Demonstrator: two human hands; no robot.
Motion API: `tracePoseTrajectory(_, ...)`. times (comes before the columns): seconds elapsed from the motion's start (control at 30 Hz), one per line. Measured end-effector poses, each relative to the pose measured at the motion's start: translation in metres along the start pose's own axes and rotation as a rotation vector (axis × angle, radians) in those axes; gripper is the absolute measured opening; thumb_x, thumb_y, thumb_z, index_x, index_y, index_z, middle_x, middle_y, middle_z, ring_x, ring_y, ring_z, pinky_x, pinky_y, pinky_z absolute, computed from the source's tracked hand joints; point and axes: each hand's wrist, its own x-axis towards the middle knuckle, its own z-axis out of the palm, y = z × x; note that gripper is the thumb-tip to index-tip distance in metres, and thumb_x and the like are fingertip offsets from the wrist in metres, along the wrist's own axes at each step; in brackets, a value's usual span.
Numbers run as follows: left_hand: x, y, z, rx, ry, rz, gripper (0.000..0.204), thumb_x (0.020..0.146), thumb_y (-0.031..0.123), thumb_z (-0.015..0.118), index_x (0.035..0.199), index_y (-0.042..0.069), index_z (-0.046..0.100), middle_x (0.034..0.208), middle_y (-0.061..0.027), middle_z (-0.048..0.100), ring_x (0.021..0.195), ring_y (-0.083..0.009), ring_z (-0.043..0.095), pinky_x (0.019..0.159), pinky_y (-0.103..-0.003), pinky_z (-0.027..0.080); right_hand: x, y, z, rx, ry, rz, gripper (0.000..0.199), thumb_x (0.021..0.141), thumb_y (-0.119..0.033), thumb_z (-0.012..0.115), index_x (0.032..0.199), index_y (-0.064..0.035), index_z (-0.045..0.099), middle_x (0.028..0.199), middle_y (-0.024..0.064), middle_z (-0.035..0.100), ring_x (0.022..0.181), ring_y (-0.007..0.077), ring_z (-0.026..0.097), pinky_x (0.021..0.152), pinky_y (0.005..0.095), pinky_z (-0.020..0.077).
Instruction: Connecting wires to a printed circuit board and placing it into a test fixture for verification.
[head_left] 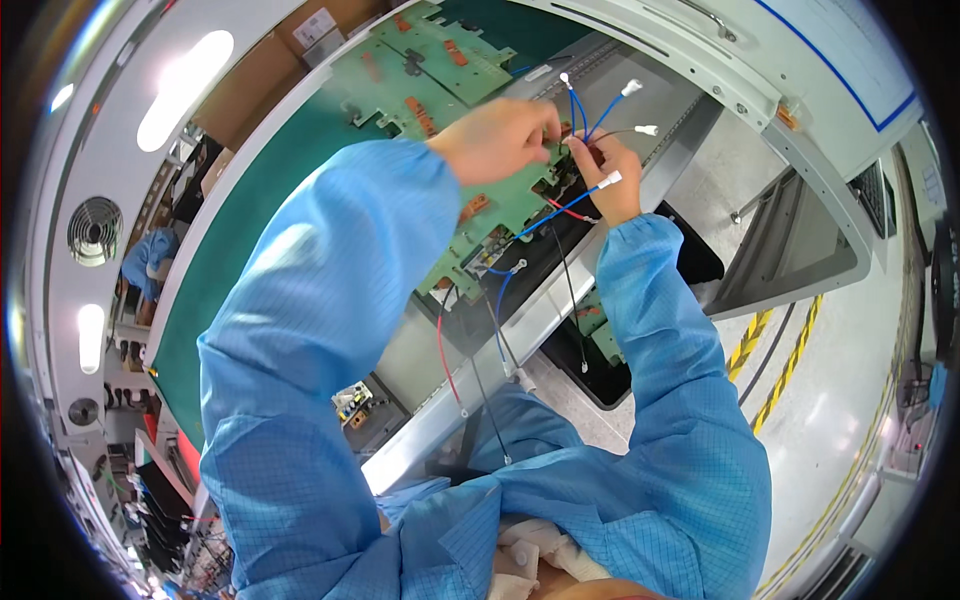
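Together both hands (545, 150) pinch the wires (585, 115).

Wires (585, 110) between both hands, seemingly over board (430, 70) on conveyor (250, 220).

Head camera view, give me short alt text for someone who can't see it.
Two bare hands, the left hand and right hand, meet over a green circuit board on a conveyor, both gripping a bundle of thin blue, red and black wires with white connector tips. Both arms wear light blue sleeves.
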Motion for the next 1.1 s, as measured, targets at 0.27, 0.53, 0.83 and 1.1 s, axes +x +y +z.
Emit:
tracePoseTrajectory(0.27, 0.004, -0.004, 0.03, -0.089, -0.158, 0.24, 0.012, 0.083, 0.011, 0.054, 0.087, 0.003, 0.061, 0.08, -0.0103, 0.062, 0.075, -0.0267, 0.058, 0.07, -0.035, 0.046, 0.005, 0.004, 0.009, -0.085, 0.031, -0.095, 0.018, 0.08, -0.021, 0.063, 0.09, -0.0066, 0.064, 0.064, 0.0116, 0.059, 0.059, 0.0238, 0.058, 0.055, 0.0341, 0.0437)
tracePoseTrajectory(0.53, 0.023, 0.002, 0.036, -0.078, 0.058, -0.057, 0.02, 0.086, 0.022, 0.058, 0.089, 0.003, 0.06, 0.073, -0.0116, 0.063, 0.066, -0.0247, 0.061, 0.061, -0.036, 0.046, 0.007, 0.007, 0.002, 0.037, -0.007, -0.006, 0.012, 0.081, -0.01, 0.059, 0.088, -0.0004, 0.062, 0.065, 0.0092, 0.059, 0.059, 0.0164, 0.056, 0.056, 0.0286, 0.0428)
tracePoseTrajectory(0.83, 0.026, -0.012, 0.021, -0.485, -0.024, -0.256, 0.017, 0.082, 0.014, 0.066, 0.086, -0.001, 0.058, 0.073, -0.0099, 0.065, 0.065, -0.0157, 0.064, 0.058, -0.026, 0.051, 0.005, 0.014, 0.002, -0.041, -0.101, -0.114, 0.013, 0.082, -0.019, 0.062, 0.087, -0.0077, 0.065, 0.069, 0.0039, 0.059, 0.077, 0.0195, 0.048, 0.083, 0.0329, 0.0366)
tracePoseTrajectory(1.1, 0.031, -0.002, 0.022, -0.149, 0.078, -0.145, 0.02, 0.075, 0.011, 0.068, 0.089, -0.001, 0.06, 0.073, -0.0136, 0.065, 0.069, -0.0201, 0.066, 0.061, -0.032, 0.052, 0.004, 0.015, 0.0, -0.069, -0.113, -0.18, 0.017, 0.087, -0.019, 0.058, 0.084, -0.0044, 0.064, 0.072, 0.0053, 0.059, 0.076, 0.0191, 0.049, 0.074, 0.0324, 0.0384)
